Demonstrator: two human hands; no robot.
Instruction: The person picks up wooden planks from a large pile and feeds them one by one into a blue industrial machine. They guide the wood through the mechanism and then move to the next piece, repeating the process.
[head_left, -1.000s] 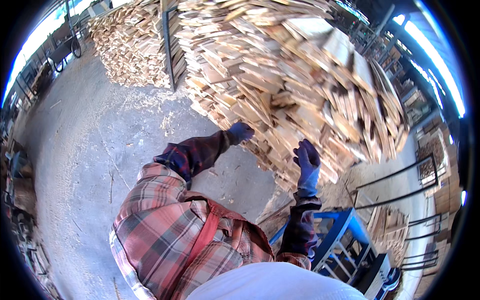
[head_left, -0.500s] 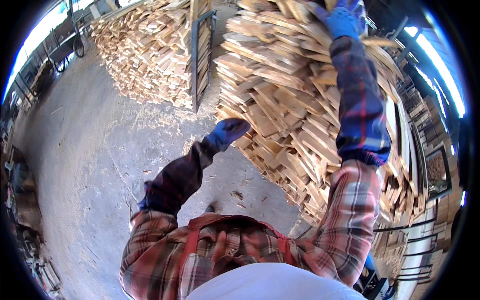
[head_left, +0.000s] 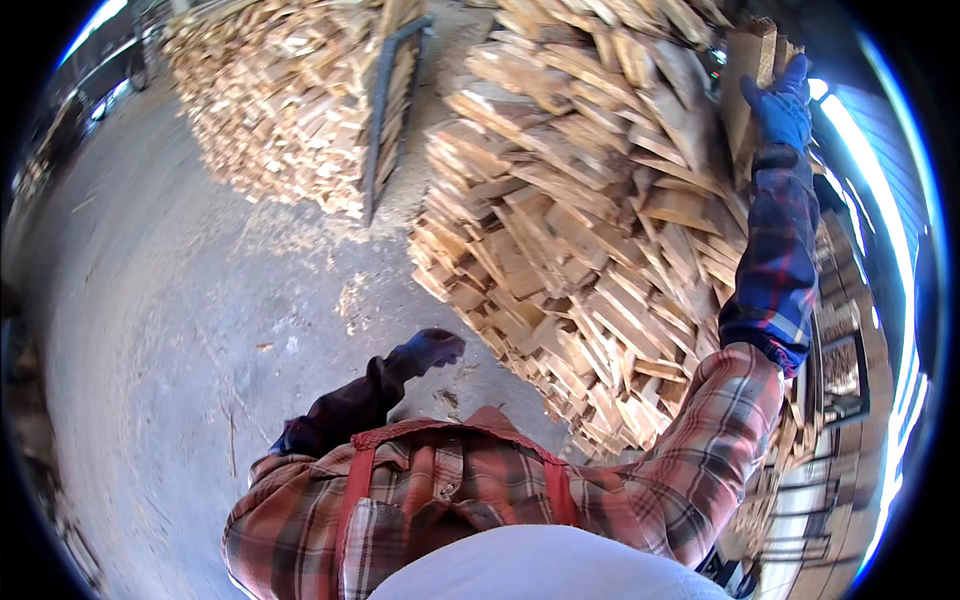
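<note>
My right hand, in a blue glove, is raised at the upper right. It grips a couple of short wooden boards, thumb on one side and fingers on the other. They stand roughly on end beside the top of a large stack of rough-cut wood pieces. My left hand, gloved in blue and partly blurred, hangs low over the floor, apart from the stack's near left edge. Its fingers look loosely bent, with nothing visible in them.
A second wood pile stands at the far left, with a dark metal post at its right end. Chips and sawdust lie on the concrete floor. A framed opening shows at the right, and bright roof gaps lie above it.
My right hand has moved right, off the stack's top, and now shows boards in its grip. My left hand has dropped lower and away from the stack. The view has shifted.
</note>
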